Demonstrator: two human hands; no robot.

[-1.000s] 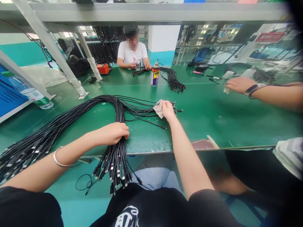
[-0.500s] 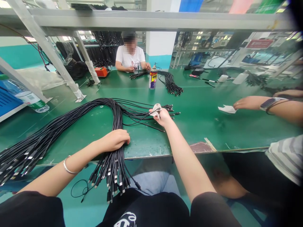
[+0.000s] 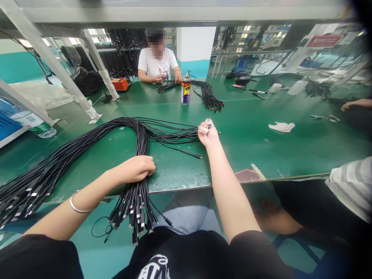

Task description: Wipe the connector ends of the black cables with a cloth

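My left hand point(image 3: 140, 169), its fingers curled, is closed over the bundle of black cables point(image 3: 141, 141) where it bends toward the table's front edge. The bundle's connector ends hang below that edge, above my lap. In my right hand point(image 3: 209, 136) a crumpled white wipe point(image 3: 208, 123) is pinched around a cable's end. Several thin cables stretch from the bundle to this hand, which hides most of their tips. One loose cable end point(image 3: 198, 157) lies on the green table just left of my right forearm.
A spray can point(image 3: 186, 90) stands beyond the cables, before a seated person point(image 3: 158, 64) handling other cables point(image 3: 213, 99). Another white wipe point(image 3: 281, 126) lies to the right. A plastic bottle point(image 3: 36, 123) and metal posts point(image 3: 49, 54) are at left; a neighbour's striped sleeve point(image 3: 353, 186) is at right.
My right hand has slid right along the cables with the wipe, toward their tips. My left hand stays on the bundle. The neighbour's hand at right has let go of the other wipe.
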